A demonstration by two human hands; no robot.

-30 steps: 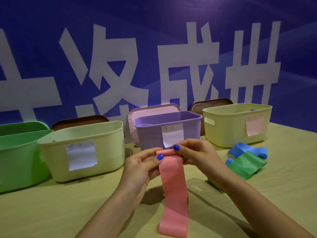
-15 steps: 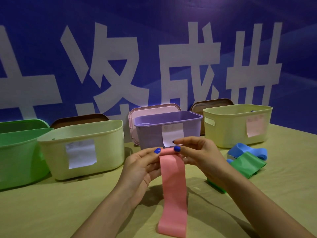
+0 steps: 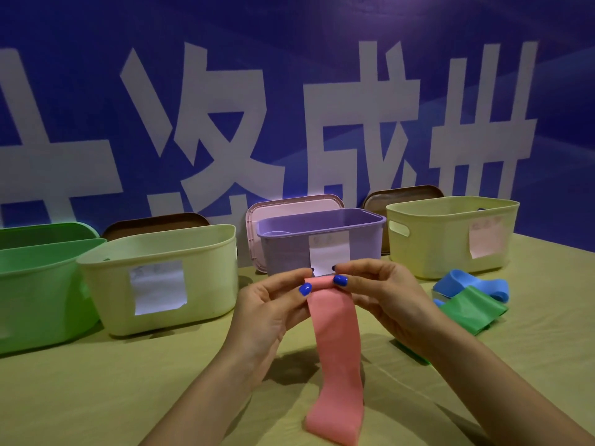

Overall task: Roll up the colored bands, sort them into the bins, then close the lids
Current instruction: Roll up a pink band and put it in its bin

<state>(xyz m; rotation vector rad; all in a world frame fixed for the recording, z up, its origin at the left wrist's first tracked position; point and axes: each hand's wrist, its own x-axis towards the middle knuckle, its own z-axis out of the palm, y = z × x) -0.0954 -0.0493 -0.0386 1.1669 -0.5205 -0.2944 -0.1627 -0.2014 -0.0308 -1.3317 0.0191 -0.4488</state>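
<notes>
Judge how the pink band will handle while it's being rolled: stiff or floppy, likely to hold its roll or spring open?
Probably floppy: the pink band hangs limp from both hands and curves onto the table. It looks thin and light. The started roll may loosen if released, since both thumbs pinch it.

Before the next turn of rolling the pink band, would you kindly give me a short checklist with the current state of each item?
1. Both hands pinch the top edge of the pink band: left hand, right hand: ok.
2. Roll started at the top: ok, only a small curl.
3. Band hangs straight, untwisted: ok.
4. Lower end free of the table: not ok, it rests there.
5. Purple bin open: ok.
6. Which bin's label matches pink: cannot tell, labels unreadable.
</notes>
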